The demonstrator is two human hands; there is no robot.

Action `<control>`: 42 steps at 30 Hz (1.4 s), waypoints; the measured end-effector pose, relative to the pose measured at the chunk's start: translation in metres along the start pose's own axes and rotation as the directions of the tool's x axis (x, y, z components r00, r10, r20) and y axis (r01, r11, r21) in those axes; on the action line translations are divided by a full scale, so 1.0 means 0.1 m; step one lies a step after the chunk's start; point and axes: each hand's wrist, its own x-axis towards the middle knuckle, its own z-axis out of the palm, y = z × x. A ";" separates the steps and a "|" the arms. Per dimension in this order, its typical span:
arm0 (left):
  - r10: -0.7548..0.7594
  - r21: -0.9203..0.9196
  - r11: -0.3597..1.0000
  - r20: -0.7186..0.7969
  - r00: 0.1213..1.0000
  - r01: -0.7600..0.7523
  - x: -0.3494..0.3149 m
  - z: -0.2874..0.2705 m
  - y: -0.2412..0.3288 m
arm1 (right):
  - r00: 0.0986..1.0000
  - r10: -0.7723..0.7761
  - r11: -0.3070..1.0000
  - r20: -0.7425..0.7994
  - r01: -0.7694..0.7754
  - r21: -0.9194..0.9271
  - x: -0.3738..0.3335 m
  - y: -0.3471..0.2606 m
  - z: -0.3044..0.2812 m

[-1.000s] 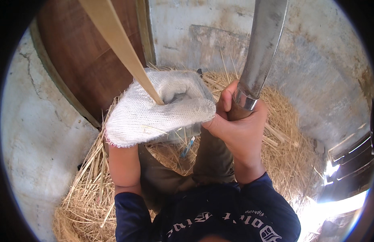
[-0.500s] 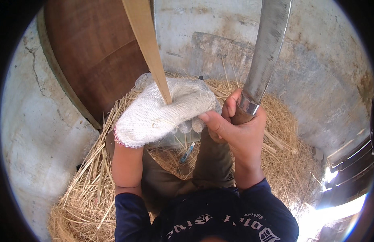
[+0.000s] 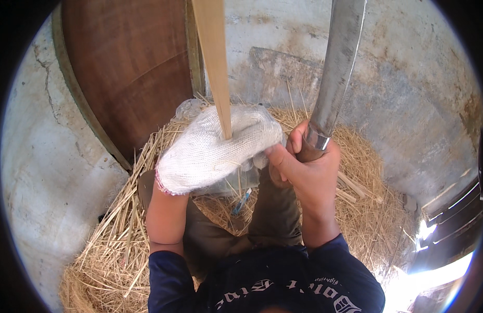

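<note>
My left hand (image 3: 215, 148), in a white knitted glove, is closed around the lower end of a pale wooden strip (image 3: 215, 62). The strip points up and away, and its far end lies past the top of the view. My bare right hand (image 3: 306, 164) grips the wooden handle of a large knife (image 3: 338, 68), just below its metal collar. Its broad grey blade stands upward, the tip cut off by the upper edge. The right thumb reaches toward the gloved fingertips; whether they touch is hard to tell.
Straw-like shavings and thin strips (image 3: 116, 245) cover the floor around my legs. A small blue object (image 3: 242, 202) lies between my knees, near a clear plastic bag (image 3: 189, 108). Ahead rise a brown wooden door (image 3: 126, 68) and a stained plaster wall (image 3: 408, 94).
My gloved left hand and the strip have shifted slightly right, and the strip stands more upright. The knife and right hand have moved a little left and down. Both grips are kept.
</note>
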 end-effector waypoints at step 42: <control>0.586 0.469 0.793 -0.762 0.275 -0.389 0.32 -0.46 -0.39 | 0.512 0.637 0.447 0.577 -0.854 0.266 -1.53 1.27 -0.42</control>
